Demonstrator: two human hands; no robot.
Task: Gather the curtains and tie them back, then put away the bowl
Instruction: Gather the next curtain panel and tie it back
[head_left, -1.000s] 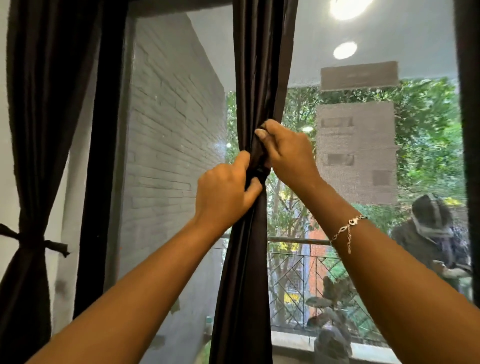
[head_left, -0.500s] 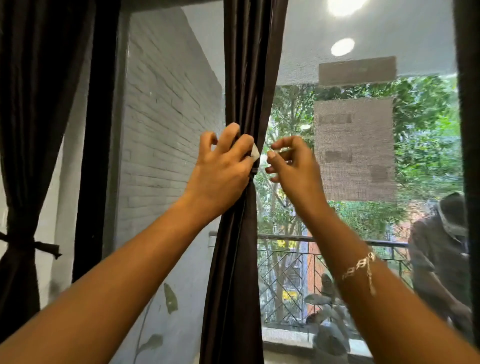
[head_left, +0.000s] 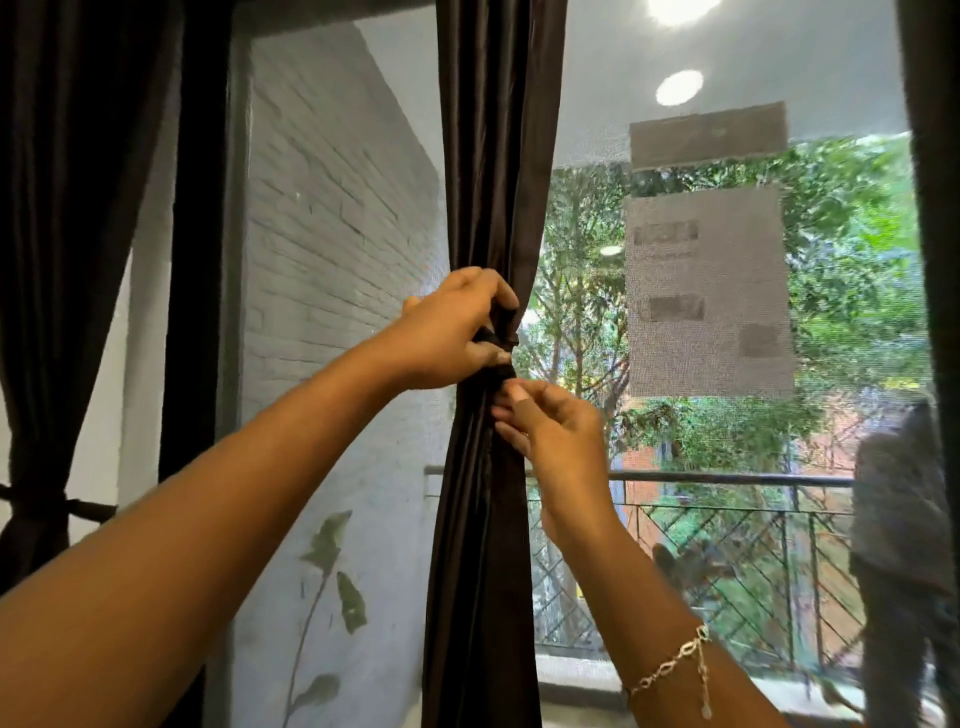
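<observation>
Left hand (head_left: 449, 332) grips the gathered curtain (head_left: 485, 156) at its tie (head_left: 503, 339); right hand (head_left: 558, 434) pinches just below. Probably the tie's loose end.

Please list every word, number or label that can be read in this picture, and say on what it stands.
No text here can be read.
The large sheet on the window screen: dark blurred patches, unreadable.
The smaller strip above it: plain grey, nothing legible.
The curtain held by the left hand and right hand: no writing.
</observation>
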